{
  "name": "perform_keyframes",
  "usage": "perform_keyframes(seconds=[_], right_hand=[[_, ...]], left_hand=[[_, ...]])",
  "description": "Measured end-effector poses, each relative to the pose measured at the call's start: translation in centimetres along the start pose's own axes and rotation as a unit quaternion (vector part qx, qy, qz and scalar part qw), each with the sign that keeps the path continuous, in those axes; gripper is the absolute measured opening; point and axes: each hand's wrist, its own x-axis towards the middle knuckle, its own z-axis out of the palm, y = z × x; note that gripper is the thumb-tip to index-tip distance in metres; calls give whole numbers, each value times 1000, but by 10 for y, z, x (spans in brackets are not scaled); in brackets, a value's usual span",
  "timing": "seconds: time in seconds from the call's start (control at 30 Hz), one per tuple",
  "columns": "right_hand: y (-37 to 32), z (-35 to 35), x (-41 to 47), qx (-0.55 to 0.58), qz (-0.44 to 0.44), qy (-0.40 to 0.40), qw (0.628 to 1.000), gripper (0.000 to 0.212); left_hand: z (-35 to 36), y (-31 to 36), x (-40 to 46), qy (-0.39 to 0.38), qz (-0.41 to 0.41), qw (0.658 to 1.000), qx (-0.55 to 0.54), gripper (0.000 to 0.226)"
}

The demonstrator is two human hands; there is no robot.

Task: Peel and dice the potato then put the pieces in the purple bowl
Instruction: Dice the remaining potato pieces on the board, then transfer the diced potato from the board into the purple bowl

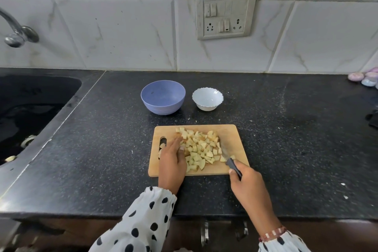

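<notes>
A black speckled countertop [286, 149] is carrying a wooden cutting board [229, 135] near, with a purple bowl [163, 97] and white scalloped bowl [207, 98] sitting farther back.

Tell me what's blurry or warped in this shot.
Head view: the knife blade is motion-smeared while the potato pieces and left hand stay sharp; wide-angle bending curves the wall tiles and counter edge.
</notes>
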Motion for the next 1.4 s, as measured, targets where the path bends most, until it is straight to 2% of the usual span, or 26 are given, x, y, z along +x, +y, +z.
perform_keyframes(seconds=[0.1,0.3,0.5,0.67,0.83,0.97,1.07,1.2,1.4], right_hand=[[-3,-4,0,12,-8,5,1000,40],[-4,-8,0,9,-2,2,1000,42],[-8,-8,2,37,-1,15,999,41],[-7,-6,6,43,17,1,999,42],[-2,-8,6,36,45,40,998,42],[-1,-5,5,18,51,48,997,43],[0,-5,8,13,60,74,995,42],[10,-11,18,-61,77,128,987,42],[30,-12,24,-151,89,109,978,46]], left_hand=[[6,6,1,-17,0,999,-30,36],[8,14,6,-3,-3,997,-75,33],[6,23,8,10,-25,985,-172,29],[2,23,14,15,-56,981,-183,30],[-9,16,14,10,-46,984,-170,27],[-8,18,11,-21,-7,993,-119,26],[-3,21,10,-16,69,995,-63,26],[4,27,10,-24,158,987,-16,26],[21,39,9,-90,193,977,18,26]])
